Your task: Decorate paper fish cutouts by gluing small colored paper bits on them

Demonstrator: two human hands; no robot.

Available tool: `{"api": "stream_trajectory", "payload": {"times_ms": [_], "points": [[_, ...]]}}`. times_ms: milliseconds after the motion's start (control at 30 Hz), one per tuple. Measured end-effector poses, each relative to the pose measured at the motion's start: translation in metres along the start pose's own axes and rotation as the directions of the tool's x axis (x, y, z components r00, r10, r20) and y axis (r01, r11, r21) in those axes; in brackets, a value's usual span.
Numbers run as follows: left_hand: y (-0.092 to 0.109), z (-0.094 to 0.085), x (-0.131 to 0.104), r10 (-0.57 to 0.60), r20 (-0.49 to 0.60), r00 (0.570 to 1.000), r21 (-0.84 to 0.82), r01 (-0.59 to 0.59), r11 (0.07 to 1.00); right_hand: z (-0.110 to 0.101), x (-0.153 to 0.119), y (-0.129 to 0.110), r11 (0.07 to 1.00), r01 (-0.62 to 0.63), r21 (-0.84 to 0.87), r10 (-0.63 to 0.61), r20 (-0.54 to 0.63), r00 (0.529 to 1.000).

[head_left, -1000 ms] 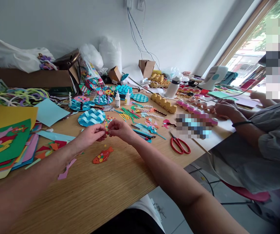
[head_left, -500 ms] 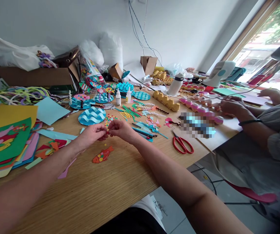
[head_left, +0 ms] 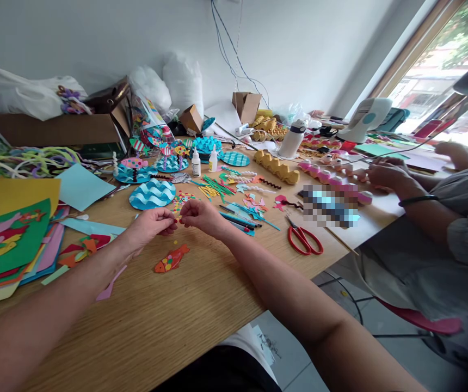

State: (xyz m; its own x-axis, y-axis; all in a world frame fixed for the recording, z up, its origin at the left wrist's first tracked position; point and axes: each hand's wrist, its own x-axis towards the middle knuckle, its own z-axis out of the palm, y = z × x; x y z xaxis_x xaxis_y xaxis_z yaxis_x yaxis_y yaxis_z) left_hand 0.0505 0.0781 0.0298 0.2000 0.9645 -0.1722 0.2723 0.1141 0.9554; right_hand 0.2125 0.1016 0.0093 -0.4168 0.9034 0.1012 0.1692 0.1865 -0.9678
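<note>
My left hand (head_left: 155, 226) and my right hand (head_left: 202, 218) meet almost fingertip to fingertip above the table, both pinched. A tiny red paper piece (head_left: 176, 221) shows at the left fingertips; what the right fingers pinch is too small to make out. Just below the hands, an orange paper fish (head_left: 171, 259) lies flat, with yellow and other coloured dots on its body. One loose yellow dot (head_left: 175, 242) rests on the wood above it. Behind my fingers is a scatter of small coloured paper dots (head_left: 183, 199), partly hidden by my right hand.
Paper sheets (head_left: 9, 234) are stacked at left beside paper scraps (head_left: 89, 246). A blue wavy disc (head_left: 152, 194), two glue bottles (head_left: 196, 163) and pencils (head_left: 238, 219) lie beyond my hands. Red-handled scissors (head_left: 304, 239) are at right, near another person's hands (head_left: 389, 171).
My fingertips have drawn slightly apart, leaving a small gap between the two hands. The orange fish stays in place. The view has shifted a little.
</note>
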Motion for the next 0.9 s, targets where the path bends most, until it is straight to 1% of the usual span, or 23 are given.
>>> {"api": "stream_trajectory", "payload": {"times_ms": [67, 167, 233, 433, 500, 633, 700, 767, 900], "points": [[0.0, -0.002, -0.001, -0.008, -0.024, 1.0, -0.005, 0.008, 1.0, -0.002, 0.001, 0.003, 0.985, 0.007, -0.171, -0.011, -0.024, 1.0], [-0.001, -0.003, -0.002, -0.021, -0.041, 0.999, -0.004, 0.021, 1.0, -0.004, 0.002, 0.006, 0.886, 0.076, -0.457, -0.103, -0.033, 0.994], [0.0, -0.003, -0.002, -0.024, -0.05, 0.998, 0.002, 0.024, 1.0, -0.004, 0.001, 0.005, 0.837, 0.118, -0.535, -0.157, -0.028, 0.987], [0.001, 0.0, -0.002, -0.009, -0.067, 0.998, 0.032, 0.011, 0.999, -0.001, -0.002, 0.0, 0.858, 0.14, -0.495, -0.193, -0.059, 0.979], [0.002, 0.001, -0.002, -0.005, -0.067, 0.998, 0.041, 0.007, 0.999, -0.002, -0.002, 0.001, 0.867, 0.107, -0.486, -0.167, -0.08, 0.983], [0.002, 0.003, -0.001, 0.011, -0.069, 0.998, 0.056, -0.007, 0.998, -0.005, 0.002, 0.008, 0.906, -0.013, -0.424, -0.03, -0.095, 0.995], [0.001, 0.004, 0.0, 0.02, -0.068, 0.997, 0.061, -0.016, 0.998, -0.006, 0.003, 0.01, 0.924, -0.051, -0.379, 0.018, -0.09, 0.996], [0.0, 0.005, 0.0, 0.033, -0.068, 0.997, 0.065, -0.028, 0.997, -0.007, 0.003, 0.011, 0.93, -0.053, -0.364, 0.023, -0.087, 0.996], [-0.001, 0.008, 0.0, 0.076, -0.068, 0.995, 0.068, -0.071, 0.995, -0.009, 0.003, 0.009, 0.905, -0.042, -0.423, -0.009, -0.118, 0.993]]}}
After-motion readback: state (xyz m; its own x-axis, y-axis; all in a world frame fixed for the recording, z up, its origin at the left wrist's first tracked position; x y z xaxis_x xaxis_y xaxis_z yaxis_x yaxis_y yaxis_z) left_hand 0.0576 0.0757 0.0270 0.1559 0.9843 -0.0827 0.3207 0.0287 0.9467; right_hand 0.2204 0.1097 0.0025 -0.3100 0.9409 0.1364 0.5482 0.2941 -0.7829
